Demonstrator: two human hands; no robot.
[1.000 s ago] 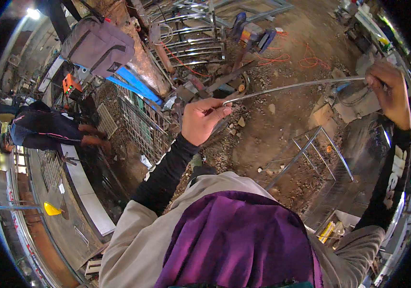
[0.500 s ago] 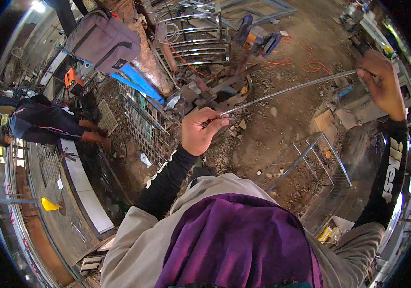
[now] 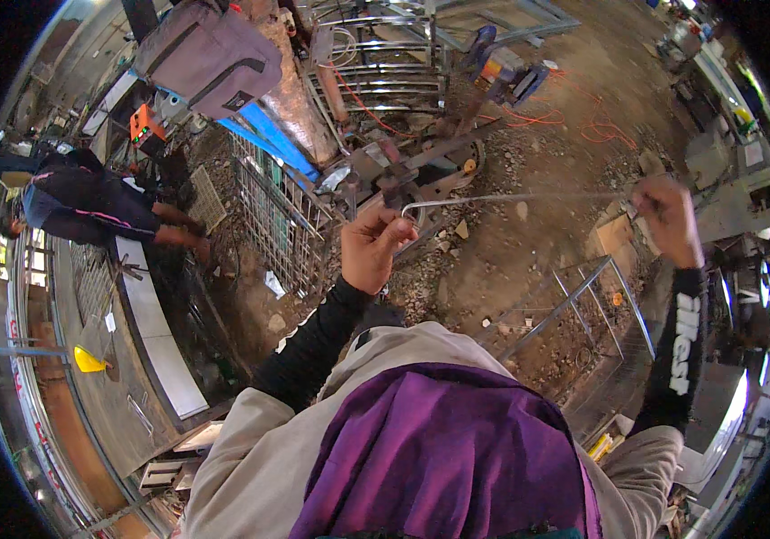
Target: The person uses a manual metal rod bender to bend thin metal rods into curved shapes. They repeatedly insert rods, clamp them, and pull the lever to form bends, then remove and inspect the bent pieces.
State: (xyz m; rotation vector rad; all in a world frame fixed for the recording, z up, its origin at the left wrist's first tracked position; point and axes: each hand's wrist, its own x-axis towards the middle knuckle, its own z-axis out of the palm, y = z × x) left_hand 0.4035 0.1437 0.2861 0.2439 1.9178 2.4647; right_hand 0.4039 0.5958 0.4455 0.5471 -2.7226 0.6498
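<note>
A thin, shiny metal rod (image 3: 493,198) stretches across in front of me, nearly level. Its left end curves into a small bend beside my left hand (image 3: 371,251), whose thumb and fingers pinch it. At the other end, my right hand (image 3: 670,218) is closed around the rod; motion smears that hand and the rod close to it. Just beyond my left hand stands a rusty metal fixture (image 3: 394,175) with heavy bars. From this view I cannot tell whether the rod touches it.
A person (image 3: 88,202) bends over at the left by a long workbench (image 3: 124,395). A grey backpack (image 3: 210,63) lies far left, above a metal grille (image 3: 282,198). A power tool (image 3: 502,72) with an orange cord (image 3: 605,130) stands far; a metal frame (image 3: 574,301) sits right.
My right hand has come inward and lower, turning the rod from a rightward rise to nearly level. My left hand keeps its pinch by the bent end. The view has shifted slightly.
</note>
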